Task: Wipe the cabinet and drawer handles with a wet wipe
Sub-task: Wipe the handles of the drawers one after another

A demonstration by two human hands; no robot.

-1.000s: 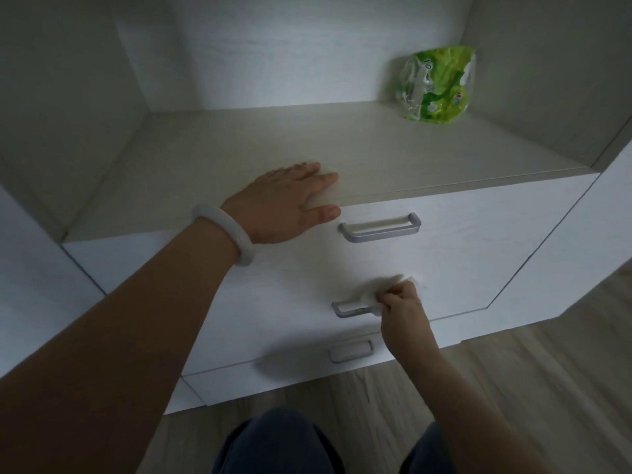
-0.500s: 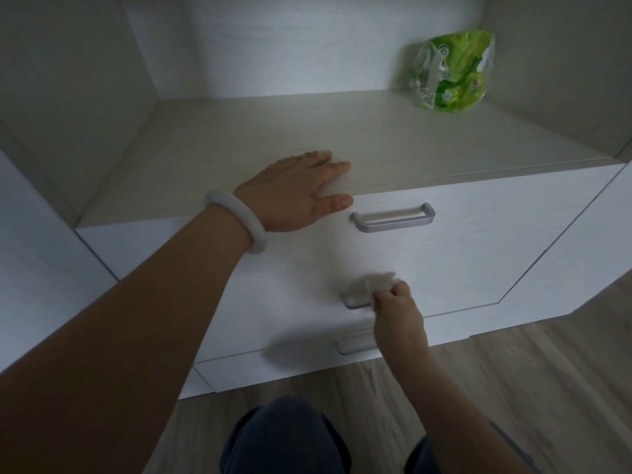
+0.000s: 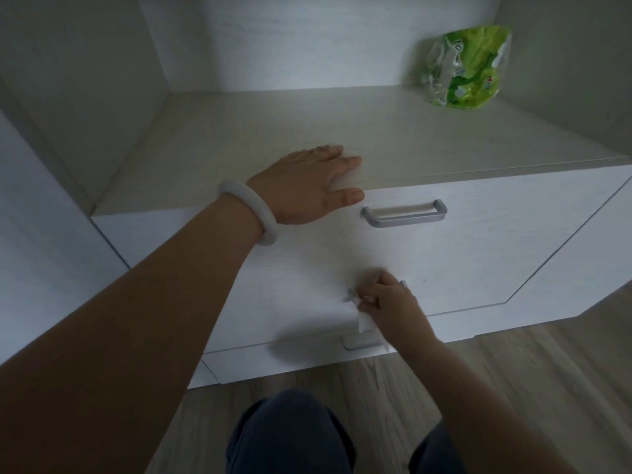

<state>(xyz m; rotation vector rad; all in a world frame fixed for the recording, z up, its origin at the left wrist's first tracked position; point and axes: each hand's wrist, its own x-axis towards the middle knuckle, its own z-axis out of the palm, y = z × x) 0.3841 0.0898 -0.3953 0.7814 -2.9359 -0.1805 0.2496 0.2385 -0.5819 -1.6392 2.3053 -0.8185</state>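
Head view. Right hand [image 3: 390,302] clenched round the wet wipe [image 3: 364,322], wrapped over the middle drawer handle [image 3: 403,284]; only slivers of metal visible at either side of the fist, a white corner of the wipe hanging below the knuckles. Shifted from a second ago: then pinching the wipe at the right part of the bar with the left end bare, now sitting over the bar and covering nearly all of it, so the stroke seems to have run back leftward along the handle. Judged from that: middle handle mid-wipe, probably close to done.

Left hand [image 3: 307,184] flat and released, palm down on the front edge of the shelf top [image 3: 427,138], thumb over the lip onto the drawer front, bracing; same spot as before, pale bangle [image 3: 249,213] on the wrist.

Top drawer handle [image 3: 404,213] bare, just right of the left thumb, no wipe on it; cannot tell whether already cleaned. Bottom drawer handle [image 3: 359,342] partly hidden under the right wrist, just below the wipe, likely next. Green wipes packet [image 3: 466,68] standing at the back right of the shelf, well apart from both hands. Wooden floor [image 3: 530,371] below, dark-trousered knees at the bottom edge.
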